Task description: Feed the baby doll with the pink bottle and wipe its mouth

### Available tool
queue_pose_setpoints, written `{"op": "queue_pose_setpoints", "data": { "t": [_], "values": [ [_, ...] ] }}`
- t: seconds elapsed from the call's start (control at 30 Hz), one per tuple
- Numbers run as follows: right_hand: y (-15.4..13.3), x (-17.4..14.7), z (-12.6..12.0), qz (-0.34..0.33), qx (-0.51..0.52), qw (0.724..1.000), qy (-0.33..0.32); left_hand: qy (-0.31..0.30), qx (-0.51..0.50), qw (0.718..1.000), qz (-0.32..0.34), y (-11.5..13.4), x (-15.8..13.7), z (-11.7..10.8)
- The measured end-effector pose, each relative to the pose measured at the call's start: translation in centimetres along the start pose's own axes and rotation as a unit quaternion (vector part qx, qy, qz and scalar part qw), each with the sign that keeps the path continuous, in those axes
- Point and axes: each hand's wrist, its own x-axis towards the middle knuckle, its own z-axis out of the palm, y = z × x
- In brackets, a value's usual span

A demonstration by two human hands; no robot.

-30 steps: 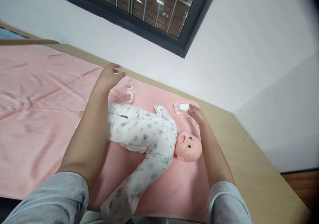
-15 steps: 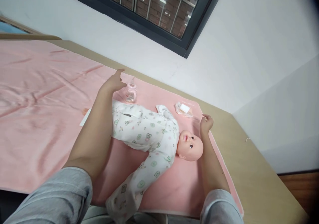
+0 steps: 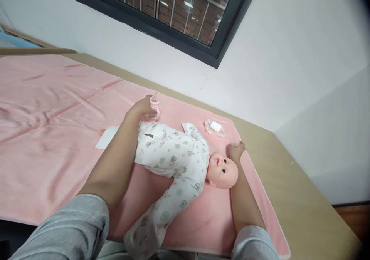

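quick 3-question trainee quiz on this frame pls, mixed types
1. True or false: the left hand is at the baby bottle.
2. The right hand rests nearest to: A) the doll's head B) the white card C) the window
3. Fill in: the doll lies on a ____ blanket.

Key: 1 true; 2 A; 3 pink

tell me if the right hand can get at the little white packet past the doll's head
Probably yes: the right hand rests beside the doll's head, and only bare pink blanket lies between it and the white packet.
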Motion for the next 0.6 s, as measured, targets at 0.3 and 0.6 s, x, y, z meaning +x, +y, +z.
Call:
{"op": "queue_pose_setpoints", "data": {
  "t": [0.3,0.6],
  "values": [
    [-0.6,-0.1,-0.2,0.01,0.003,1.0,-0.008,0.023,-0.045,0.999,0.013,-0.7,0.7,0.9],
    [0.6,0.6,-0.3,0.027,0.033,0.999,0.011,0.054,-0.288,0.949,0.116,5.1,-3.0,-1.8]
  ]
}}
